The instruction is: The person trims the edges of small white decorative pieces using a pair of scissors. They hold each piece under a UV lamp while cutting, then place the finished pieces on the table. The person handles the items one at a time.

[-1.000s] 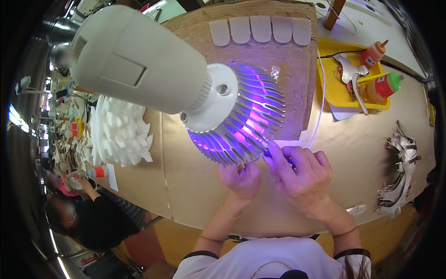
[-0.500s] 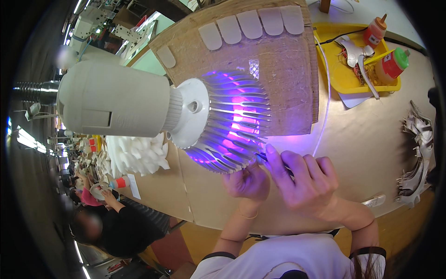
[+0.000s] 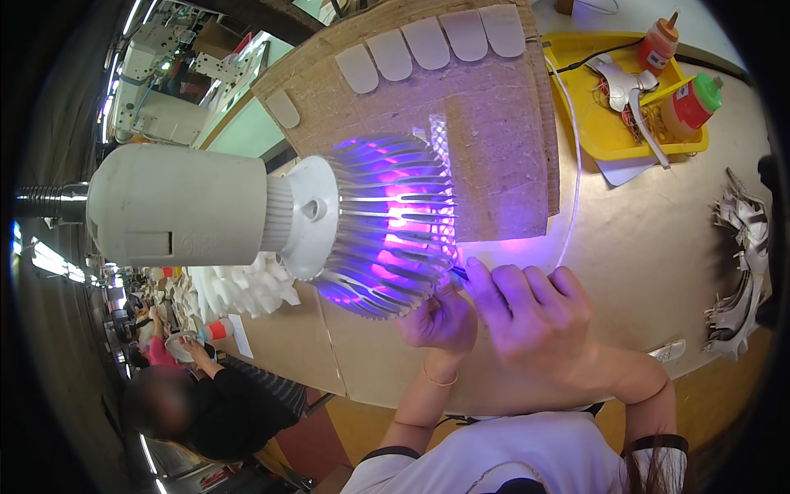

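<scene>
A Thin Dark Tool (image 3: 459, 272) Was Pinched in Purple Light

The right hand (image 3: 539, 317) had its fingers (image 3: 485, 288) bent and pinched together, with the thin dark tool held at their tips. The tool was just beside the rim of a big white lamp (image 3: 317, 212), near the bottom edge of a brown board (image 3: 498, 123). Its tip was too hard to see.

The left hand (image 3: 444, 321) was right next to it, with its fingers curled up by the lamp's rim. The lamp hid part of them, so it was not clear how far apart they were or if they held anything.

A shiny strip (image 3: 439, 142) ran down the board beside the lamp's rim, toward the hands. Five pale rounded pieces (image 3: 428, 43) lay in a row at the top of the board, and a smaller pale piece (image 3: 283, 109) lay to their left.

On the right side of the desk (image 3: 629, 263) sat a yellow tray (image 3: 605, 153) with an orange bottle (image 3: 658, 48) and a green-capped bottle (image 3: 691, 109). A spiky pale thing (image 3: 743, 267) lay nearer the person. Far over to the left was a heap of puffy white pieces (image 3: 239, 290).
</scene>
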A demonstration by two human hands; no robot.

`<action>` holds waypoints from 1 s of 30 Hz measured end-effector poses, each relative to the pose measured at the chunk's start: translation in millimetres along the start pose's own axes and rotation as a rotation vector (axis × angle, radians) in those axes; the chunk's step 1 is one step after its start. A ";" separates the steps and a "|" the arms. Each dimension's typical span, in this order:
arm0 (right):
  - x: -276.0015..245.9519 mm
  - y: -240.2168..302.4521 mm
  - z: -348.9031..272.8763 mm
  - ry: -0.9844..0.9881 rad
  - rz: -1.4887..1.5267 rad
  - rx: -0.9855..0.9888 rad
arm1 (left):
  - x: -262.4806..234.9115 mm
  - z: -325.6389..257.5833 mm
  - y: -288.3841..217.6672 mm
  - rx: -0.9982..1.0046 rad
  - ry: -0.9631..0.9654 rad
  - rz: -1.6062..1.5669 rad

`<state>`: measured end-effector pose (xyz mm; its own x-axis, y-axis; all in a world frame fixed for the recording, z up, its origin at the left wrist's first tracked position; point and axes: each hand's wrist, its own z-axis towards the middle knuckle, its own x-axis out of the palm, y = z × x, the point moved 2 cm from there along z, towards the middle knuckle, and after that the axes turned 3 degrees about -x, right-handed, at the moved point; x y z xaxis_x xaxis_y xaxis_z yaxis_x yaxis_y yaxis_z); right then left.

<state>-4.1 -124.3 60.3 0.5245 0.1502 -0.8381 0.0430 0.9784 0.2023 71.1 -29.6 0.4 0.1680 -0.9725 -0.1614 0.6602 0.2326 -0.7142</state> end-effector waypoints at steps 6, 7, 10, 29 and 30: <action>12.4 -10.3 -8.2 -0.036 0.069 -0.030 | -2.0 -2.4 -6.9 -0.250 0.103 -0.105; 14.5 -11.8 -7.9 -0.056 0.084 -0.021 | -1.9 -3.3 -7.5 -0.334 0.131 -0.152; 19.5 -17.4 -6.2 -0.100 0.356 0.079 | -4.3 -2.8 -8.0 -0.377 0.143 -0.156; 29.5 -26.0 -5.8 0.016 1.060 0.388 | -3.6 5.4 -15.6 -0.175 0.350 -0.139; 29.4 -25.2 -6.0 0.008 1.086 0.394 | -3.0 3.5 -16.8 -0.283 0.331 -0.214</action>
<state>5.1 -143.7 27.5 0.4426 0.8874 -0.1288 -0.1640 0.2213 0.9613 62.1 -30.5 15.3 -0.2223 -0.9608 -0.1659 0.4221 0.0586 -0.9047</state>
